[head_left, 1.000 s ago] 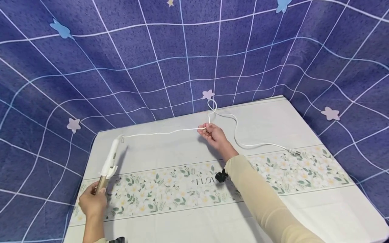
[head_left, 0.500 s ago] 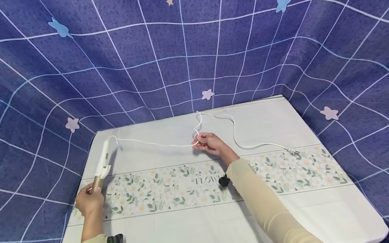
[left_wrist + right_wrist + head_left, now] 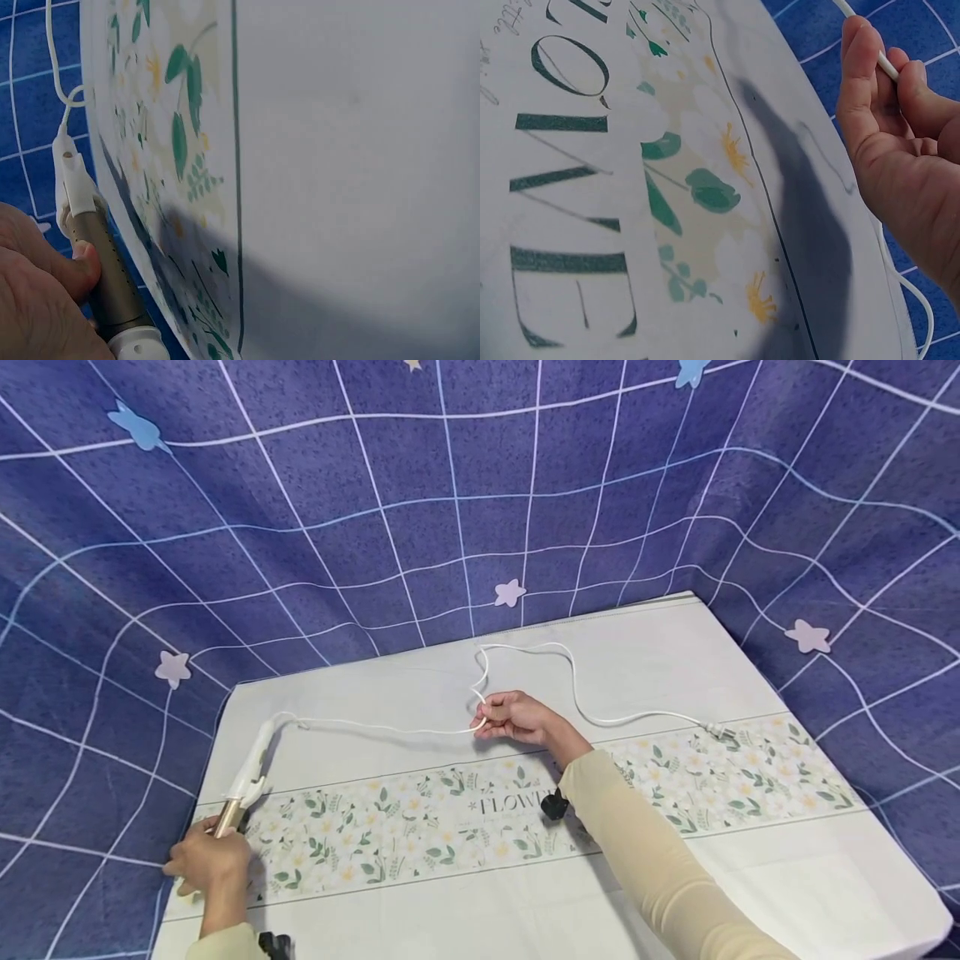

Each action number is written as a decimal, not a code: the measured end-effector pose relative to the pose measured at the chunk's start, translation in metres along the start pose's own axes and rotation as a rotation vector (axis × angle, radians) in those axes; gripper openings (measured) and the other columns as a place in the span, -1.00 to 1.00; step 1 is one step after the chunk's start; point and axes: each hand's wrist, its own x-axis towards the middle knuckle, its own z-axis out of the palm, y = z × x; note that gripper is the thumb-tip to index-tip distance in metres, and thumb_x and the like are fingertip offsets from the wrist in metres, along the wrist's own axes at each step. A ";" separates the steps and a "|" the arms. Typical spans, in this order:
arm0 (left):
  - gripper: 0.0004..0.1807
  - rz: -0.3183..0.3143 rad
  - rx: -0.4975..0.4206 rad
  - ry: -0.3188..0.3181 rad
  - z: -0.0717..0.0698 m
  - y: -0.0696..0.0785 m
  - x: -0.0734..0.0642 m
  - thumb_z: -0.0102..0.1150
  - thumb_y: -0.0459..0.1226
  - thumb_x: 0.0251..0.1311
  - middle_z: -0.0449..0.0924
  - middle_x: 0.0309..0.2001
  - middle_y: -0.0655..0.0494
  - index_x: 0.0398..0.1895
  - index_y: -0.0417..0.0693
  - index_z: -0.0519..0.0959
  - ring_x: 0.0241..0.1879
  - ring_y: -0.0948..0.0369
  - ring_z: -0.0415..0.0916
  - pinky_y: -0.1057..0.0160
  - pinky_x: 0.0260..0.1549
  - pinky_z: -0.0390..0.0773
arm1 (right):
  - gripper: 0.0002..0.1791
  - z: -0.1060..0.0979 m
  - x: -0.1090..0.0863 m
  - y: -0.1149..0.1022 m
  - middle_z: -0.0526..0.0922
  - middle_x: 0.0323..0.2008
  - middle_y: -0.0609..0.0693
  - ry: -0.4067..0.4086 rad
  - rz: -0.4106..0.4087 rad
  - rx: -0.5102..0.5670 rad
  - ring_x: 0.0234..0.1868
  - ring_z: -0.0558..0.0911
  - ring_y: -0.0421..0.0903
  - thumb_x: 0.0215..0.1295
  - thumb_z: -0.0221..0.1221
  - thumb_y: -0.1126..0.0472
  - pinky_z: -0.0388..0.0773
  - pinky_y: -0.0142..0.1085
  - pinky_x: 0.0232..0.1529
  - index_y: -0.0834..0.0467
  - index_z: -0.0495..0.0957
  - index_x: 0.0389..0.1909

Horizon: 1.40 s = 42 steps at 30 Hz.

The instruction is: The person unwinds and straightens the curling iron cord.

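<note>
A curling iron (image 3: 251, 767) with a white handle and bronze barrel slants at the table's left side, handle toward the back. My left hand (image 3: 213, 863) grips its barrel; in the left wrist view the thumb lies along the barrel (image 3: 111, 274), above its white tip (image 3: 139, 344), and most fingers are hidden. Its white cord (image 3: 390, 728) runs rightward to my right hand (image 3: 519, 718), which pinches it between thumb and fingers. Past that hand the cord kinks, loops toward the back edge, then bends right to its plug (image 3: 718, 731) on the floral band.
The table wears a white cover (image 3: 360, 918) with a printed floral band (image 3: 405, 827) across it. Behind and at the sides hangs a blue curtain (image 3: 420, 552) with grid lines and stars. A small black device (image 3: 555, 805) sits under the right wrist.
My right hand has drawn the cord toward me and slightly left, and the loop by the back edge has loosened. The left hand has moved the curling iron left, tilting and lowering its handle.
</note>
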 end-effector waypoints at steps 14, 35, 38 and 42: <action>-0.55 -0.028 0.056 -0.037 0.000 -0.010 0.012 -0.13 -0.37 0.21 0.13 0.19 -0.57 0.19 -0.25 0.39 0.29 -0.38 -0.08 -0.45 0.03 0.02 | -0.78 -0.001 -0.004 -0.004 0.64 -0.32 0.19 0.015 0.005 0.014 -0.33 0.70 0.01 0.46 -0.10 0.40 0.64 -0.28 -0.23 0.33 0.49 -0.33; -0.46 -0.103 0.030 -0.067 -0.002 -0.010 0.011 -0.11 -0.38 0.09 0.04 0.25 -0.54 0.23 -0.27 0.36 0.30 -0.38 -0.08 -0.42 0.10 0.05 | -0.86 -0.003 -0.004 0.016 0.42 0.14 0.48 0.167 -0.017 0.014 -0.13 0.70 0.02 0.33 -0.01 0.56 0.52 -0.18 0.06 0.56 0.39 -0.14; -0.46 -0.092 0.011 -0.067 -0.003 -0.010 0.009 -0.11 -0.38 0.08 0.05 0.24 -0.52 0.22 -0.27 0.38 0.30 -0.36 -0.08 -0.41 0.10 0.05 | -0.74 -0.001 -0.002 0.018 0.46 0.10 0.47 0.203 -0.031 0.008 -0.17 0.71 0.02 0.32 0.00 0.56 0.53 -0.17 0.05 0.61 0.35 -0.01; -0.45 -0.074 0.000 -0.074 -0.004 -0.010 0.008 -0.11 -0.36 0.07 0.07 0.24 -0.52 0.21 -0.27 0.39 0.29 -0.35 -0.06 -0.38 0.09 0.05 | -0.68 0.001 0.001 0.020 0.56 -0.04 0.44 0.242 -0.030 0.002 -0.20 0.71 0.02 0.31 0.02 0.55 0.56 -0.19 0.00 0.60 0.36 0.06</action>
